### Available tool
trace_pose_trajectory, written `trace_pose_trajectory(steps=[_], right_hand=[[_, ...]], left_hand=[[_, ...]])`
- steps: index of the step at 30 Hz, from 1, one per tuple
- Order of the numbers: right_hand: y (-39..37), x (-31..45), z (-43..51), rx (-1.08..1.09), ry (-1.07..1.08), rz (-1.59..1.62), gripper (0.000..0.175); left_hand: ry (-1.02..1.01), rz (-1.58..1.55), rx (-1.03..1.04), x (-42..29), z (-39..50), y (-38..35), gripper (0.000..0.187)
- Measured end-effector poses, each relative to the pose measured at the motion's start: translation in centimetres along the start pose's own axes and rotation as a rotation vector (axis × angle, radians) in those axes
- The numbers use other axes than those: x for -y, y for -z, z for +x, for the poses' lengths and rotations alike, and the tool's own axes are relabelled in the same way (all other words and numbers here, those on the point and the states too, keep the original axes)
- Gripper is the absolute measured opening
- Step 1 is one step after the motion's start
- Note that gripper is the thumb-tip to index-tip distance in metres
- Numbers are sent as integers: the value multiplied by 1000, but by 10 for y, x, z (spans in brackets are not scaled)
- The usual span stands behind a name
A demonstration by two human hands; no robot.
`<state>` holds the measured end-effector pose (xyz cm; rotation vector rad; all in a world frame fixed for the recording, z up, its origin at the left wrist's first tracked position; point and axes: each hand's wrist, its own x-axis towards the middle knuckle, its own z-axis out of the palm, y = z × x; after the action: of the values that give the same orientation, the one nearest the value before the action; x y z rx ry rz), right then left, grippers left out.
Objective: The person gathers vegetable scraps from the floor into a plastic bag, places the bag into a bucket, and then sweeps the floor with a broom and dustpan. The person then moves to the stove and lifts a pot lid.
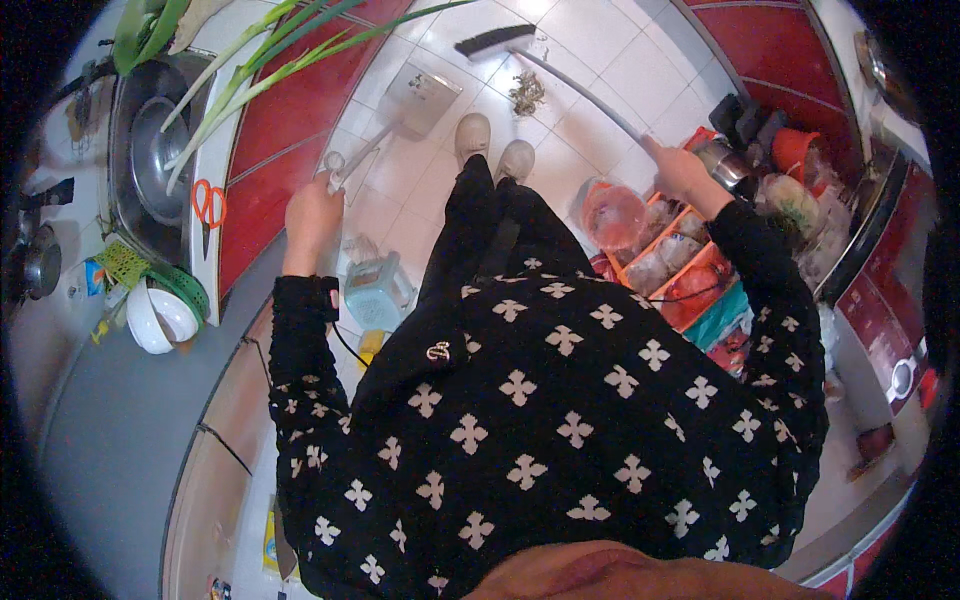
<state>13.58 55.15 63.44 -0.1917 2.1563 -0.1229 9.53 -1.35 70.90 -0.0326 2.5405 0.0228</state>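
Note:
My left hand (313,219) grips the handle of a long-handled dustpan (424,97), whose pan rests on the tiled floor ahead of my left shoe. In my right hand (681,174) is the grey stick of a broom (581,88). Its dark-bristled head (495,41) lies beyond the dustpan, on the far side of the floor. Between broom, dustpan and my shoes (474,135) sits a small heap of greenish-brown plant scraps (527,94). A few dark bits show on the pan. The fingers of my right hand are partly hidden from this angle.
Left, a counter carries a steel sink (161,150), green onions (247,75), orange-handled scissors (208,210) and white bowls (161,315). A light-blue plastic stool (375,292) stands beside my left leg. On my right are an orange rack (675,255) with bagged items and a red basin (613,214).

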Motion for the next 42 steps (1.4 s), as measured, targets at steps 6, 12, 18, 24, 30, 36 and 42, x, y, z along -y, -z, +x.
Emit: trace_pose_trajectory(steps=[6, 12, 18, 24, 30, 36, 42], right_hand=[[-79, -9, -85, -209, 47, 3, 65], [-111, -4, -144, -216, -162, 332, 53], [-144, -19, -93, -390, -168, 465, 51], [-197, 17, -91, -188, -130, 420, 58], [-221, 102, -158, -114, -365, 517, 67], [-239, 174, -197, -272, -521, 685, 62], [-281, 219, -175, -397, -595, 1062, 68]], left_hand=[[-113, 69, 72, 5, 2, 4, 33], [-285, 66, -11, -25, 4, 45, 31], [-439, 261, 91, -63, 28, 59, 30], [-569, 312, 143, -74, 65, 45, 28], [-640, 329, 130, -55, 79, 50, 26], [-801, 349, 95, -51, 99, 59, 22], [-872, 366, 103, -56, 126, 55, 20]])
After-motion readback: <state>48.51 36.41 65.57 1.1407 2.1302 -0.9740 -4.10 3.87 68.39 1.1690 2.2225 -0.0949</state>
